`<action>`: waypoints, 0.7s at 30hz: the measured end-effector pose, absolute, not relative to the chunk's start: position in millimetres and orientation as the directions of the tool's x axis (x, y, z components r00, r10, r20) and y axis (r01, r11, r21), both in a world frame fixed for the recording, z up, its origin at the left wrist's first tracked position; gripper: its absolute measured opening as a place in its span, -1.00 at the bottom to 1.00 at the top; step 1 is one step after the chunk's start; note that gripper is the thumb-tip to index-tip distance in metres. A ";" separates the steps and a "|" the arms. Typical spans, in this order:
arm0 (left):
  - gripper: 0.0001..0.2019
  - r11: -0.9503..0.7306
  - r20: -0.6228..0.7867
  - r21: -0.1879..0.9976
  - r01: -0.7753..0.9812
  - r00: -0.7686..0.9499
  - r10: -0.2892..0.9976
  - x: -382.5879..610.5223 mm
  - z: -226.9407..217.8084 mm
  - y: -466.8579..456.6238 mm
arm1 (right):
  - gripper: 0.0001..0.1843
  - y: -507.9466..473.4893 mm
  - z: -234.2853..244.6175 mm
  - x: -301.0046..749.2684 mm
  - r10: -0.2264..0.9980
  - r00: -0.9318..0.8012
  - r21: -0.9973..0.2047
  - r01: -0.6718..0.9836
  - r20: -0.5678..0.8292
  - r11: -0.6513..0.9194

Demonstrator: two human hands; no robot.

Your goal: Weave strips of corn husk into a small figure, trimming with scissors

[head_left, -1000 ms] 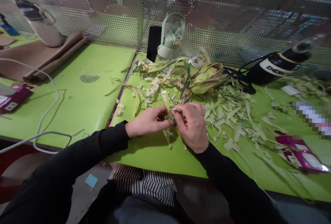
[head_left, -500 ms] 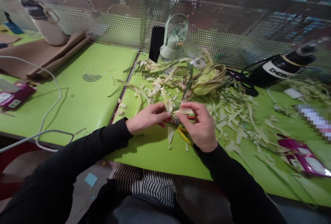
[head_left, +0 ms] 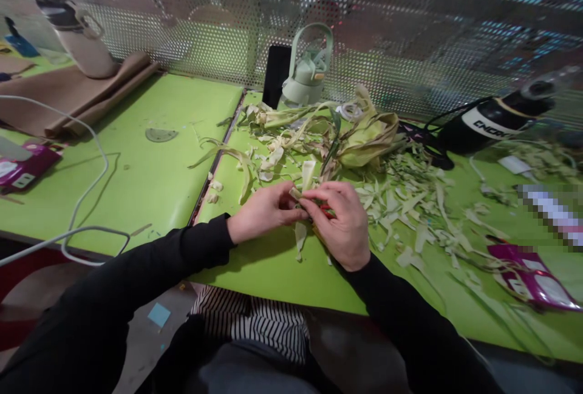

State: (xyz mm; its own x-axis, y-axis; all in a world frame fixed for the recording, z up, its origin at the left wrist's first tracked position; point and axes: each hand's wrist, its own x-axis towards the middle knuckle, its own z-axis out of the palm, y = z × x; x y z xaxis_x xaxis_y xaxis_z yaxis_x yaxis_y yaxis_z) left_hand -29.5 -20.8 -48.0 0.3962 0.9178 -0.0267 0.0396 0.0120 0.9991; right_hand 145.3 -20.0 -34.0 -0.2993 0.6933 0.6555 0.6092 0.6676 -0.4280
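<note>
My left hand and my right hand meet over the green table, both pinched on a pale strip of corn husk that sticks up between the fingertips. A loose end of husk hangs below the hands. Something red shows under my right fingers; I cannot make out what it is. Behind the hands lies a pile of whole husks, with several cut husk pieces scattered to the right.
A pale green bottle and a black phone stand against the perforated metal screen. A black bottle lies at the right. Purple packets, a white cable, brown rolled paper.
The hands parted slightly with the right lifted and its fingers spread, then came back together. The husk strip now stands upright between the fingertips.
</note>
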 end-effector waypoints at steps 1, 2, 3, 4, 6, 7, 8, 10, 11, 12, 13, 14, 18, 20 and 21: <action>-0.76 -0.006 -0.010 0.999 0.039 0.400 0.916 -29.9 -45.6 -21.6 | -0.81 -19.5 -34.9 146.4 0.754 -0.238 -0.517 0.602 0.612 0.609; -0.77 -0.018 0.005 0.999 0.027 0.407 0.914 -30.5 -42.9 -22.2 | -0.71 -18.8 -35.8 147.6 0.820 -0.185 -0.627 0.562 0.541 0.540; -0.78 -0.018 0.015 1.000 0.003 0.418 0.908 -31.2 -40.3 -22.5 | -0.60 -18.0 -36.6 148.9 0.880 -0.155 -0.736 0.495 0.449 0.463; -0.79 -0.004 0.018 0.999 -0.033 0.430 0.903 -32.0 -37.9 -22.4 | -0.53 -17.1 -37.2 149.9 0.924 -0.151 -0.826 0.414 0.351 0.382; -0.77 0.053 0.001 0.993 -0.108 0.449 0.894 -33.0 -34.5 -21.9 | -0.57 -15.6 -37.8 150.7 0.960 -0.197 -0.935 0.257 0.198 0.246; -0.76 0.091 -0.019 0.986 -0.139 0.452 0.892 -33.0 -33.7 -21.6 | -0.64 -15.2 -37.9 150.5 0.963 -0.220 -0.959 0.197 0.158 0.203; -0.76 0.133 -0.043 0.977 -0.167 0.456 0.889 -32.7 -33.4 -21.4 | -0.71 -15.1 -38.0 150.0 0.963 -0.228 -0.972 0.152 0.140 0.178; -0.76 0.207 -0.090 0.954 -0.218 0.452 0.888 -31.1 -33.8 -21.4 | -0.76 -15.6 -38.3 148.1 0.969 -0.201 -0.981 0.095 0.146 0.167; -0.76 0.234 -0.107 0.942 -0.242 0.444 0.890 -30.0 -34.3 -21.5 | -0.77 -16.0 -38.5 147.1 0.973 -0.171 -0.982 0.084 0.155 0.171; -0.75 0.254 -0.121 0.931 -0.262 0.434 0.893 -29.0 -35.0 -21.6 | -0.77 -16.4 -38.8 146.1 0.977 -0.137 -0.981 0.080 0.165 0.177; -0.74 0.266 -0.130 0.923 -0.277 0.425 0.896 -28.1 -35.7 -21.7 | -0.77 -16.7 -39.2 145.4 0.980 -0.107 -0.980 0.082 0.170 0.179; -0.74 0.269 -0.134 0.920 -0.285 0.417 0.899 -27.5 -36.5 -21.6 | -0.77 -16.9 -39.4 144.8 0.982 -0.088 -0.981 0.086 0.169 0.176; -0.78 0.188 -0.105 0.967 -0.170 0.406 0.908 -27.1 -39.8 -20.7 | -0.70 -16.8 -38.8 145.5 0.985 -0.138 -0.990 0.080 0.106 0.118; -0.78 0.058 -0.049 0.998 -0.012 0.386 0.921 -27.7 -40.8 -21.1 | -0.65 -16.3 -37.1 147.3 0.978 -0.183 -0.991 0.076 0.096 0.112; -0.77 -0.014 -0.015 0.997 0.075 0.377 0.926 -28.0 -40.9 -21.8 | -0.65 -16.0 -36.0 148.4 0.976 -0.187 -0.989 0.082 0.109 0.126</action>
State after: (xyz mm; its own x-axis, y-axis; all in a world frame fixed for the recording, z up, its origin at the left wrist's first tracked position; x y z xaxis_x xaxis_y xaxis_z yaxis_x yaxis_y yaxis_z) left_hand -28.0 -21.8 -40.9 0.3765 0.9263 -0.0150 0.0755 -0.0145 0.9970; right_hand 148.4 -16.0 -36.0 -0.1866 0.9763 0.1094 0.0817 0.1264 -0.9886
